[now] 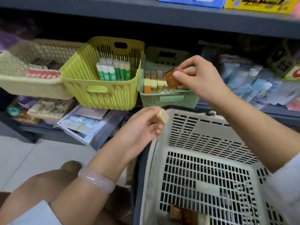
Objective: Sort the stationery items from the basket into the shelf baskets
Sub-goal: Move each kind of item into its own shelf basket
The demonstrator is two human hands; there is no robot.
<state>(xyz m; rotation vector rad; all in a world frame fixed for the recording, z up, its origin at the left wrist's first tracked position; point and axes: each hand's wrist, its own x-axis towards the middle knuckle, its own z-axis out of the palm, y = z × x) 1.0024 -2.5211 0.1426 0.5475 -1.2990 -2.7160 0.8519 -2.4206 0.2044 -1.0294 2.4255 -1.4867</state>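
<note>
**Erasers nearly sorted, a few left in the basket**

On the shelf at far left sits a cream basket with packets too blurred to name. Next to it the yellow basket holds a row of green-and-white glue sticks, standing upright. Below and in front of it, the left hand pinches a small cream-and-brown eraser between thumb and curled fingers, just beside the rim of the grey basket. Further right, the green basket already carries neat rows of erasers. The right hand hovers over it, thumb and fingers clamped on a brown eraser, tilted and seemingly about to go in. The grey basket looks almost empty: only a few brownish pieces lie at its near edge. By my reckoning, most sorting is done; two held erasers and those remnants remain.
</note>
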